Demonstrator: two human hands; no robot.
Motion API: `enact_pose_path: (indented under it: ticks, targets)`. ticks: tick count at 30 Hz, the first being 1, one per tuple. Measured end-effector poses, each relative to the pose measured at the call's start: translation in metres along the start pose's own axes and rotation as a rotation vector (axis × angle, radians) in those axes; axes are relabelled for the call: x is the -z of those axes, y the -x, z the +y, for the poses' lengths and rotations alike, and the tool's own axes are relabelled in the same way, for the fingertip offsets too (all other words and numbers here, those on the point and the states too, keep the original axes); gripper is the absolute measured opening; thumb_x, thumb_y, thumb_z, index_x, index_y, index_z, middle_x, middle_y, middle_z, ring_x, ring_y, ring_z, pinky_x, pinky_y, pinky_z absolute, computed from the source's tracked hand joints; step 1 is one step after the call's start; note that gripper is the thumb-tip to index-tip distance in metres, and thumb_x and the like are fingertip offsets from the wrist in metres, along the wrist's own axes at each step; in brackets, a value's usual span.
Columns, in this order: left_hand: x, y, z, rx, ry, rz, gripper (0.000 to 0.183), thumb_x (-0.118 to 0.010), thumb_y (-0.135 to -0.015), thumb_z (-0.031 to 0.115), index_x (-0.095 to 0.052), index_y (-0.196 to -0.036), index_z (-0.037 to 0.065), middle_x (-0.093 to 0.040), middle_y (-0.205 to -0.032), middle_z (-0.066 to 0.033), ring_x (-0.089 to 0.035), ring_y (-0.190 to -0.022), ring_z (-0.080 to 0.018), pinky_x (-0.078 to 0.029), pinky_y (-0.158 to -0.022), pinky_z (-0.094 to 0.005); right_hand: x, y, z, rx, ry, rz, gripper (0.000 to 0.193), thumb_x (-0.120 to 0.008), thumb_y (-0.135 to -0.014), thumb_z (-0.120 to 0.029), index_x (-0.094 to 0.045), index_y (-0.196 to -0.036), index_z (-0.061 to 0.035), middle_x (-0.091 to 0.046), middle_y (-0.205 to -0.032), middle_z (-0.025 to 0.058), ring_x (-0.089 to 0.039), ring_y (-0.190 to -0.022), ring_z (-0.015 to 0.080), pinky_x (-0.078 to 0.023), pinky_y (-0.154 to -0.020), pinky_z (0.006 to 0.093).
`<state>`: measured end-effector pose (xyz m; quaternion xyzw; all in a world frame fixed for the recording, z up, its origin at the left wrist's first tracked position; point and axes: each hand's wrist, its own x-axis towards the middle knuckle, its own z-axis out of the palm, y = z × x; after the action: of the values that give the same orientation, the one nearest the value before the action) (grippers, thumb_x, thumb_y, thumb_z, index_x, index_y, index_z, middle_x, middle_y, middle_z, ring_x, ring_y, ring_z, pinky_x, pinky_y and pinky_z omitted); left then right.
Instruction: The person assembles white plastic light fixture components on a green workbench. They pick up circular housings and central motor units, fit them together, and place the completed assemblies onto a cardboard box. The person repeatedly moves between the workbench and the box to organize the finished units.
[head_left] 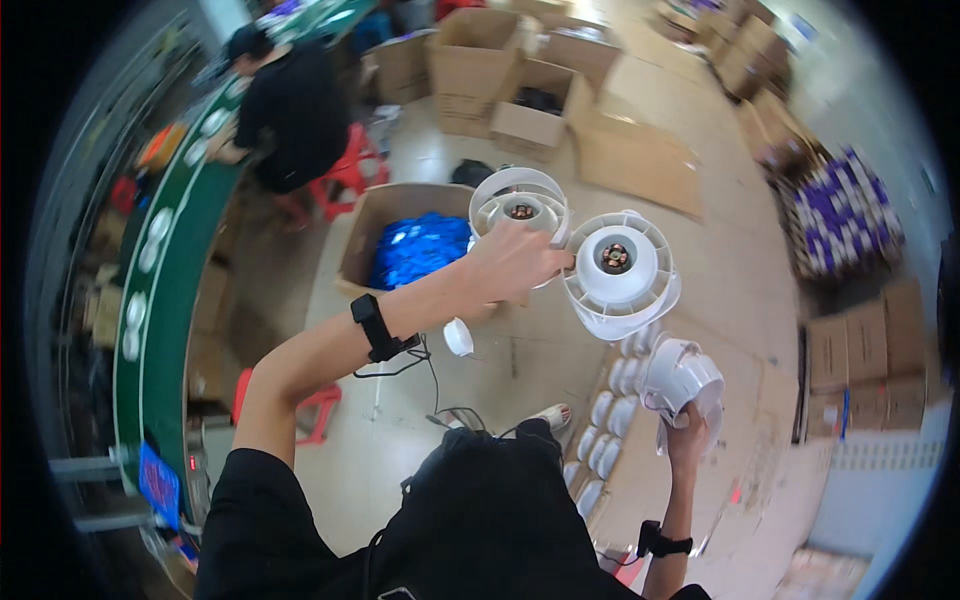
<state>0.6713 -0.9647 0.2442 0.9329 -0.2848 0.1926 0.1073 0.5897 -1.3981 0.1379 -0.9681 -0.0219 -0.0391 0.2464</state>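
My left hand (pixel 508 256) is closed around white plastic fan housings, raised in front of me. One round housing (pixel 620 268) faces up to the right of the fingers, copper coils at its centre. The other housing (pixel 520 200) sits just beyond the knuckles and is partly covered by the hand. Lower on the right, my right hand (pixel 688 434) grips more white fan housings (pixel 682 375) from beneath; how many is hard to tell. Below my left wrist shows a small white round part (pixel 458 337), with thin dark cables nearby.
White parts stand in rows on cardboard (pixel 603 455) at my right. A carton (pixel 360 235) of blue packets is ahead. At left, a person in black (pixel 295 110) works at a green conveyor (pixel 150 330); red stools (pixel 320 410) stand beside it. Cartons (pixel 865 345) line the right wall.
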Motion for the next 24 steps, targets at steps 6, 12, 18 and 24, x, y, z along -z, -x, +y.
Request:
enact_pose_path:
  ticks: [6, 12, 18, 24]
  targets:
    - [0.068, 0.064, 0.05, 0.433, -0.178, 0.015, 0.018, -0.063, -0.077, 0.02, -0.076, -0.089, 0.021, -0.065, -0.065, -0.0097, -0.068, -0.06, -0.0269, -0.051, -0.054, -0.0401, 0.016, -0.017, 0.014, 0.24, -0.115, -0.257, 0.041, -0.082, -0.068, -0.014, -0.068, -0.103, 0.0013, -0.071, -0.092, 0.0205, -0.068, -0.09, 0.0372, -0.052, -0.081, 0.0417]
    - [0.061, 0.149, 0.085, 0.919, -0.211, -0.073, 0.02, -0.069, -0.072, 0.015, -0.074, -0.092, 0.015, -0.068, -0.075, -0.0119, -0.065, -0.07, -0.0278, -0.05, -0.06, -0.0415, 0.032, -0.032, 0.048, 0.212, -0.375, -0.576, 0.059, -0.082, -0.067, -0.001, -0.059, -0.122, 0.0026, -0.067, -0.116, 0.0152, -0.062, -0.111, 0.0264, -0.046, -0.097, 0.0373]
    - [0.057, 0.3, 0.105, 1.397, -0.164, 0.016, 0.016, -0.069, -0.068, 0.008, -0.071, -0.083, 0.005, -0.067, -0.075, -0.0165, -0.066, -0.069, -0.032, -0.052, -0.066, -0.0389, 0.005, -0.046, 0.083, -0.03, -0.509, -0.635, 0.046, -0.079, -0.07, -0.003, -0.063, -0.113, 0.0035, -0.07, -0.107, 0.013, -0.067, -0.101, 0.023, -0.051, -0.091, 0.0378]
    - [-0.117, 0.355, 0.128, 1.378, 0.022, -0.038, 0.031, -0.073, -0.082, 0.017, -0.07, -0.103, -0.005, -0.071, -0.082, -0.0181, -0.064, -0.074, -0.0173, -0.05, -0.072, -0.0343, 0.011, -0.019, 0.235, -0.375, -0.225, -0.351, 0.04, -0.08, -0.075, -0.011, -0.066, -0.11, 0.0018, -0.072, -0.1, 0.0132, -0.068, -0.091, 0.0211, -0.052, -0.082, 0.0346]
